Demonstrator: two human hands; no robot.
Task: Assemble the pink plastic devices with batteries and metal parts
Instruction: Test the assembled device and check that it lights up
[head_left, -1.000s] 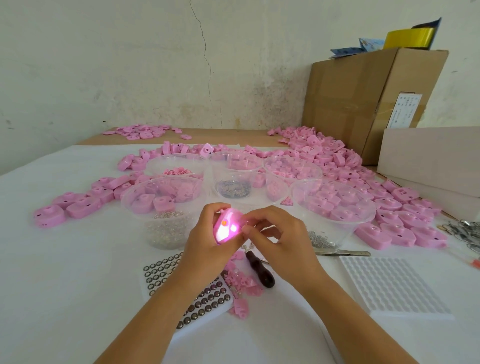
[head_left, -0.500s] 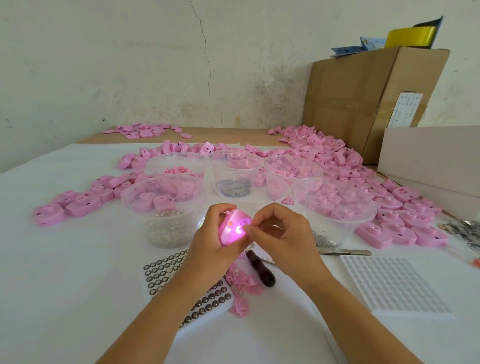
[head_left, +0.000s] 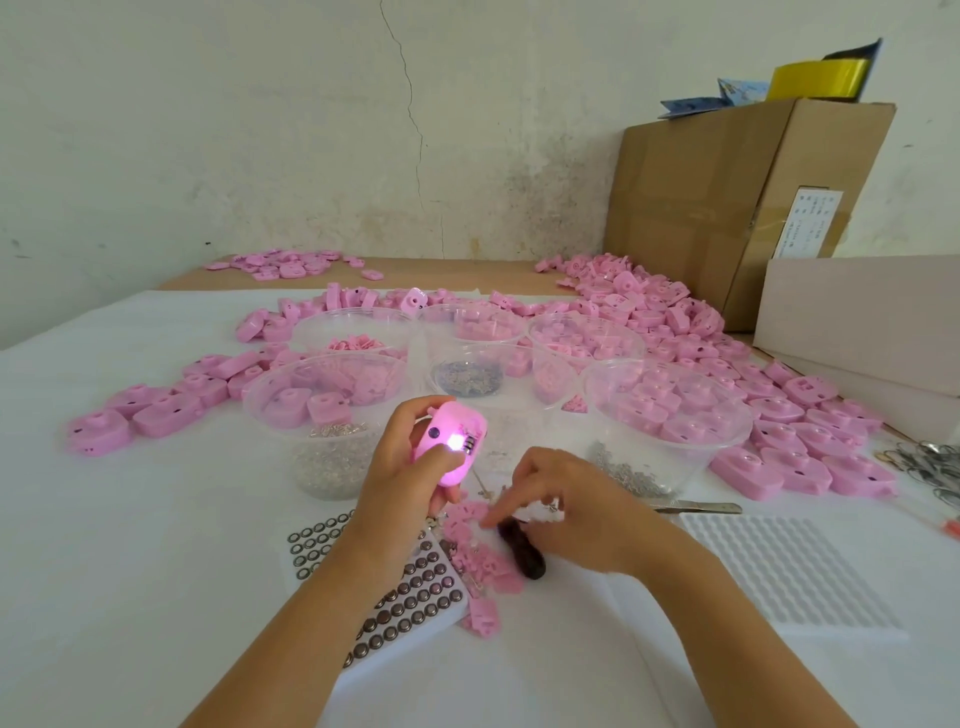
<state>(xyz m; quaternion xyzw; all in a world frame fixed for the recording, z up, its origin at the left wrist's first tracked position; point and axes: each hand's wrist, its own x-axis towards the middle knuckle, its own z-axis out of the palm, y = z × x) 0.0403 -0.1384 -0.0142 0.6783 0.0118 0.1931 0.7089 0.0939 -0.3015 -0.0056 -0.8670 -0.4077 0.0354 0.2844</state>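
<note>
White cloth covered the table (head_left: 104, 545), w/ a cracked plaster wall behind and a cardboard box (head_left: 727, 208) at the right rear. The left hand (head_left: 405, 473) held the pink device (head_left: 449, 441) upright above the cloth, just in front of the clear tubs (head_left: 322, 400). Its fingers were wrapped round the back and its thumb pressed on the front face, beside a bright lit spot. The light was on, same as half a sec earlier.

What changed: half a sec before, both hands were on the device, right fingertips pinching at its edge. Now the right hand (head_left: 566, 512) had let go and dropped to the table. Its index finger was stretched out toward the loose pile of small pink parts (head_left: 470, 530), right beside the dark-handled tool (head_left: 522, 556). The other fingers were loosely curled, w/ nothing visibly held. That hand was blurred, so I couldn't tell if the fingertip actually touched a piece.

The glow suggested battery & metal contact were seated OK — prob. a quick test passed. The right hand looked to be after a small pink piece, maybe to close the unit up.

The battery tray (head_left: 410, 608) lay under the left forearm, some cells gone. An empty white tray (head_left: 789, 571) and tweezers (head_left: 696, 506) sat to the right. Heaps of pink shells (head_left: 753, 415) remained — job looked far from done.
</note>
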